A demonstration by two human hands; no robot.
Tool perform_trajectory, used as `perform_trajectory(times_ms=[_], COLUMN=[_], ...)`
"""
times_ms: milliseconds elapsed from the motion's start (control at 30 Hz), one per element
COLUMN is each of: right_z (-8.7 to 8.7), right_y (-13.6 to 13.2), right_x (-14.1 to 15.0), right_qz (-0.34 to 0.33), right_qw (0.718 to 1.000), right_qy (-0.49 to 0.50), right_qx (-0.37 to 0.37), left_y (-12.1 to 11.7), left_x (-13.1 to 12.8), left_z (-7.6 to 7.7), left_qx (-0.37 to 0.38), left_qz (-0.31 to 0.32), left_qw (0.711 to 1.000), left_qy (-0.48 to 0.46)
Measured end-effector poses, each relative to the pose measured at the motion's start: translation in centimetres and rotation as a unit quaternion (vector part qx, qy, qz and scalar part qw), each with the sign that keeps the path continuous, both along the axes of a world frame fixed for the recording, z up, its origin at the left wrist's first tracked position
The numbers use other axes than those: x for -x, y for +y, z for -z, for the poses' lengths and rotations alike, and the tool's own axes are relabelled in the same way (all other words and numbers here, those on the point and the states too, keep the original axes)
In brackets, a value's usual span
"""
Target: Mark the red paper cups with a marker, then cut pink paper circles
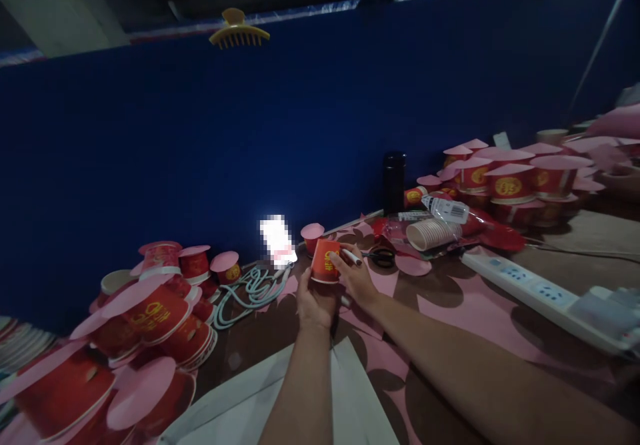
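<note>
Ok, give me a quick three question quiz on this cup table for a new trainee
1. True or false: the left hand holds a red paper cup.
2. What does the right hand hold? A) a white pen B) scissors C) a bottle
3. Fill in: the white power strip lies on the person's ___ side of the table.

Key
1. True; the cup sits tilted in the left hand, with the right hand's fingers against its side.
2. A; the black-handled scissors lie on the table just beyond that hand.
3. Right.
</note>
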State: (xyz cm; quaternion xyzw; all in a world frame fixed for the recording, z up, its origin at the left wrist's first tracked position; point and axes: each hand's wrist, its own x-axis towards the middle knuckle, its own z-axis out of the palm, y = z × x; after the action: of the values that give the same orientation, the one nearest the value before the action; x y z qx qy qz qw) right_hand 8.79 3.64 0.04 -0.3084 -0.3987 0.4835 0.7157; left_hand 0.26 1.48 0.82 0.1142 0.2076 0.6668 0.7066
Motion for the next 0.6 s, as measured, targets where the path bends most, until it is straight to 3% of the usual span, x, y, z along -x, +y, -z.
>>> perform_trajectory(times_ms=[100, 267, 500, 600], right_z=[0.0, 0.0, -0.6, -0.4], right_y=[0.1, 0.0, -1.7, -1.6], right_x=[-0.2, -0.2, 0.2, 0.2], right_qz=[0.026, 0.028, 0.03, 0.024], right_qw=[0.999, 1.0, 0.991, 0.993], right_qy=[0.009, -0.012, -0.113, -0.105], right_qx=[0.018, 0.007, -0.058, -0.054], left_y=[-0.6, -1.1, -0.6, -0.2], left_x=[-0.6, -1.5, -1.3, -0.8], left_z=[-0.3, -0.6, -0.1, 0.3], left_qx=[-0.04, -0.022, -0.006, -0.009], left_qz=[0.023, 0.031, 0.005, 0.012], left_qw=[0.999, 0.998, 1.0, 0.999], left_qy=[0.021, 0.051, -0.016, -0.042])
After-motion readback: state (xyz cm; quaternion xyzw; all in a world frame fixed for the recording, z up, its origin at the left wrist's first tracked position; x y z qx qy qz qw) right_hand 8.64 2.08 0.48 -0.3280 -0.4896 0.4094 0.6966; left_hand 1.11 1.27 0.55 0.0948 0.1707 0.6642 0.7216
